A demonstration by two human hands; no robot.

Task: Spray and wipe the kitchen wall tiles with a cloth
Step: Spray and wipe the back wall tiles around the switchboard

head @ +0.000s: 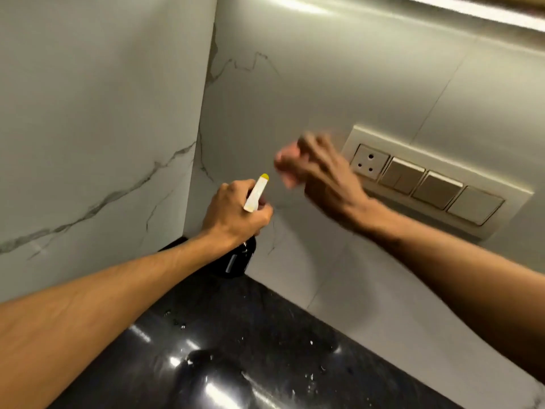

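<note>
The person's left hand [236, 214] grips the neck of a dark spray bottle [236, 261], fingers curled round it just under the white sprayer head [256, 192]. The head's yellow nozzle [264, 176] points up and toward the back wall. The bottle hangs upright in the corner where the two walls meet, its base near the black counter [265, 335]; whether it touches the counter cannot be told. The right hand [324, 178] is raised in front of the back wall, right of the sprayer and apart from it, just left of the switch panel [436, 184]. It is badly blurred, so it cannot be told whether its fingers are spread, pressed together or pinching something. A pinkish smear [284, 166] sits at its fingertips, and it is not clear whether that is a cloth or part of the hand. The wall tiles [295, 93] are large, pale and glossy with thin grey veins, and they cover both the back wall and the side wall to the left. The switch panel is cream, set into the back wall, with a round-pin socket [370, 162] at its left end and flat switches beside it. The counter is shiny, with small water drops [309, 379] scattered on it. A bright light strip [472, 10] runs along the top of the back wall.
</note>
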